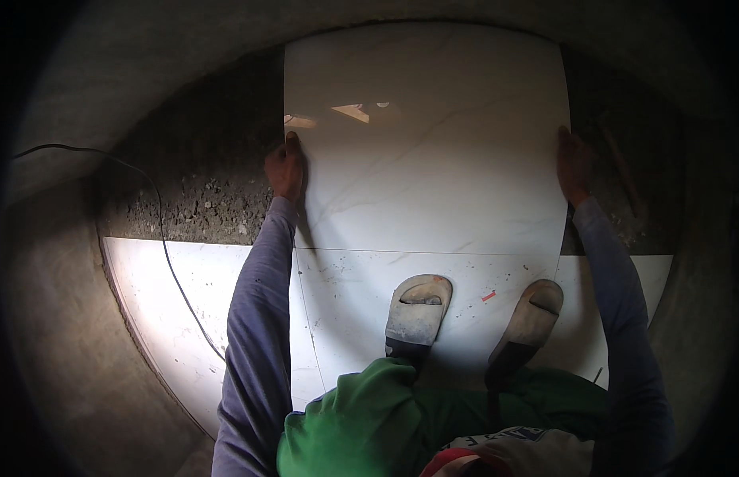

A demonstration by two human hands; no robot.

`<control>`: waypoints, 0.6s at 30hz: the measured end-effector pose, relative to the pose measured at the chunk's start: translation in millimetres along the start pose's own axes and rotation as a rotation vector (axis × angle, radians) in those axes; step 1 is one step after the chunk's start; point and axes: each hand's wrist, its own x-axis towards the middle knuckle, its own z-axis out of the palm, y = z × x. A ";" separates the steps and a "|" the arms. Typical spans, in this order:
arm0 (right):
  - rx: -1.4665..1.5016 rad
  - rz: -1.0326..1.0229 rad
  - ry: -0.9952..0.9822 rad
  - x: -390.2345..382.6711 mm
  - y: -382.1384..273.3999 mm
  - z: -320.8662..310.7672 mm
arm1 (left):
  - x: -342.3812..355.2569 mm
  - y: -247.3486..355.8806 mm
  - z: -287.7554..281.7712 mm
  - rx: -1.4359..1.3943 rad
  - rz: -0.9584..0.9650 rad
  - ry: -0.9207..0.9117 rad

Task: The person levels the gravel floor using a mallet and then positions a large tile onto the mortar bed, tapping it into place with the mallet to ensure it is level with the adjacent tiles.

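At the far middle of the floor, we see a large white tile point(433, 183) with faint grey veining, its far edge close to the curved-looking wall point(250, 32) and its near edge running along a thin dark seam with the row of laid tiles point(353, 294). We have the left grip point(285, 168) against its left edge, thumb along the rim, and the right grip point(574, 164) at its right edge, almost level with the other. Both touch the tile from the sides; their fingers are mostly hidden or in shadow, so we cannot tell how far each is closed or whether any reach underneath. Rough, dark, crumbly ground point(202, 191) shows to the left of the tile and again to the right. On the near row we stand in two dusty sandals point(418, 316), with a small red scrap point(488, 296) between them and dark specks around. A black cable point(160, 203) curves from the far left across the ground and onto the brightly lit left tile, near our left sleeve point(258, 294).
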 end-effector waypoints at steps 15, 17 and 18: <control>-0.118 -0.185 -0.074 12.0 49.0 11.0 | 2.8 -2.7 3.8 0.170 0.100 0.039; -0.160 -0.223 -0.032 13.6 48.6 12.3 | -1.6 7.2 2.6 0.122 0.009 0.018; -0.149 -0.279 -0.020 14.3 48.8 12.7 | -3.9 11.7 2.0 0.121 0.031 0.020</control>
